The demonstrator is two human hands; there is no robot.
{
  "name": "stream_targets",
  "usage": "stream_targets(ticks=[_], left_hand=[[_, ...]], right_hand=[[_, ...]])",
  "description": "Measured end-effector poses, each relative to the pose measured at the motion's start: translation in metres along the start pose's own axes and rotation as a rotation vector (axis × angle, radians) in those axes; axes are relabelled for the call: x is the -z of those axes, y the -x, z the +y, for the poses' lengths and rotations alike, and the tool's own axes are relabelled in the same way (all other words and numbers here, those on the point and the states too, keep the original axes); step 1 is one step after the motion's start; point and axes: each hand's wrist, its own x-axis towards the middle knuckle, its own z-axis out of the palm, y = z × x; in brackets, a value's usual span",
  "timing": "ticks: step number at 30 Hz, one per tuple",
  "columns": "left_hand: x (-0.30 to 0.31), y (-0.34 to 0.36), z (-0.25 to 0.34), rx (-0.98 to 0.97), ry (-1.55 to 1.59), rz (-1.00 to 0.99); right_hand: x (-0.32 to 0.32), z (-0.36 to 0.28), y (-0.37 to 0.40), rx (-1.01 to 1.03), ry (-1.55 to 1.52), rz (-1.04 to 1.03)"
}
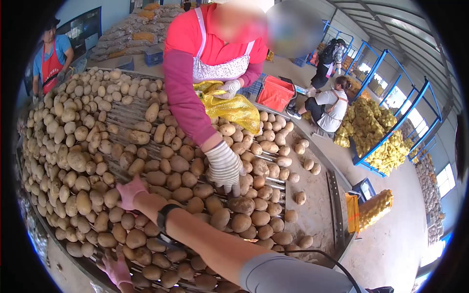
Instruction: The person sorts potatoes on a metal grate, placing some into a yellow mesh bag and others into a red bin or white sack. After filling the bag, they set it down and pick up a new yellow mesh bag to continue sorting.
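My right hand [131, 192], in a pink glove, reaches across a wide bed of potatoes [136, 239], a dark watch on its wrist. Its fingers are apart and rest against the potatoes, beside a round potato [112, 198]. Lower down, near the bed's front edge, my left hand [115, 268], also pink-gloved, has its fingers spread over potatoes; part of its forearm is cut off by the frame. Across from me, a co-worker's striped glove [224, 166] touches potatoes in the middle. That person's other gloved hand [229, 89] holds a yellow mesh bag [233, 110].
Metal rollers [128, 115] show between the potatoes. A metal side rail [336, 210] borders the bed at right. Beyond are a red-lined crate [275, 94], filled yellow sacks [376, 132] on a blue rack [415, 122], and a mesh sack [375, 210]. Other people stand and sit nearby.
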Motion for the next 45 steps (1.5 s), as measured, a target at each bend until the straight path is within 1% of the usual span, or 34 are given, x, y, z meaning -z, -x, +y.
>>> stream_targets(ticks=[1,3,5,7,8,9,11,13,14,16,17,18,19,20,21,23,24,26,27,29,30,31,32,33,34,35,36,37,38,39,40,41,42,45], left_hand=[[-0.001,0.010,0.005,-0.011,0.048,-0.039],[-0.026,0.037,0.019,-0.116,0.005,0.001],[-0.049,0.049,0.026,-0.145,0.162,0.057],[-0.040,0.076,0.048,-0.140,0.209,0.036],[-0.037,0.091,0.058,-0.128,0.256,0.001],[-0.041,0.101,0.065,-0.117,0.262,0.020],[-0.059,0.119,0.073,-0.196,0.300,0.013],[-0.062,0.146,0.085,-0.263,0.264,-0.023],[-0.058,0.164,0.093,-0.234,0.272,-0.008],[-0.048,0.194,0.112,-0.256,0.254,-0.182],[-0.049,0.208,0.121,-0.238,0.260,-0.175],[-0.054,0.223,0.126,-0.257,0.272,-0.227],[-0.060,0.238,0.131,-0.280,0.279,-0.286],[-0.066,0.254,0.138,-0.337,0.249,-0.261],[-0.073,0.269,0.142,-0.391,0.213,-0.247],[-0.095,0.288,0.151,-0.513,0.056,-0.311],[-0.094,0.301,0.155,-0.498,0.042,-0.342],[-0.092,0.318,0.170,-0.636,-0.054,-0.324],[-0.096,0.325,0.174,-0.619,-0.055,-0.326],[-0.102,0.338,0.177,-0.729,-0.009,-0.394],[-0.100,0.350,0.179,-0.765,-0.003,-0.347],[-0.103,0.360,0.181,-0.739,-0.001,-0.333],[-0.107,0.370,0.181,-0.814,0.007,-0.340],[-0.110,0.373,0.179,-0.895,0.014,-0.346],[-0.109,0.375,0.176,-0.883,0.021,-0.337],[-0.108,0.375,0.173,-0.939,0.154,-0.412],[-0.106,0.371,0.173,-0.997,0.287,-0.485],[-0.105,0.359,0.174,-0.994,0.290,-0.475],[-0.102,0.340,0.172,-0.994,0.297,-0.430],[-0.098,0.321,0.170,-0.993,0.306,-0.388],[-0.082,0.295,0.170,-0.979,0.269,-0.310],[-0.067,0.266,0.175,-0.892,0.241,-0.298],[-0.052,0.235,0.181,-0.805,0.214,-0.286],[-0.029,0.132,0.201,-0.708,0.084,-0.140]], right_hand=[[-0.010,0.014,0.005,0.044,0.108,-0.035],[-0.032,0.034,0.018,0.249,0.437,0.020],[-0.032,0.039,0.034,0.219,0.465,-0.074],[-0.026,0.061,0.065,0.234,0.365,0.004],[-0.022,0.074,0.083,0.205,0.409,-0.003],[-0.017,0.087,0.099,0.182,0.451,-0.013],[-0.002,0.108,0.135,0.183,0.415,-0.108],[0.009,0.127,0.176,0.109,0.443,-0.156],[0.005,0.141,0.195,0.129,0.472,-0.095],[-0.001,0.165,0.233,0.125,0.477,-0.020],[0.002,0.177,0.252,0.099,0.458,-0.014],[0.008,0.186,0.270,0.113,0.454,-0.026],[0.015,0.195,0.286,0.056,0.417,-0.080],[0.020,0.204,0.304,-0.004,0.375,-0.139],[0.022,0.211,0.321,-0.057,0.369,-0.131],[0.024,0.231,0.357,-0.132,0.333,-0.128],[0.026,0.243,0.376,-0.150,0.312,-0.125],[0.039,0.263,0.416,-0.330,0.220,-0.137],[0.039,0.278,0.435,-0.337,0.215,-0.089],[0.041,0.300,0.473,-0.383,0.230,-0.018],[0.038,0.315,0.489,-0.371,0.149,0.080],[0.037,0.327,0.503,-0.406,0.099,0.110],[0.051,0.317,0.516,-0.502,0.087,0.057],[0.055,0.321,0.522,-0.526,0.117,0.048],[0.059,0.321,0.528,-0.525,0.103,0.118],[0.064,0.322,0.525,-0.511,0.110,0.118],[0.068,0.323,0.519,-0.506,0.013,0.197],[0.071,0.325,0.512,-0.502,-0.087,0.275],[0.066,0.337,0.499,-0.367,-0.059,0.406],[0.071,0.333,0.484,-0.362,-0.055,0.408],[0.084,0.317,0.463,-0.323,-0.094,0.416],[0.098,0.300,0.439,-0.283,-0.132,0.426],[0.110,0.284,0.416,-0.335,-0.099,0.333],[0.122,0.276,0.331,-0.090,0.077,0.290]])
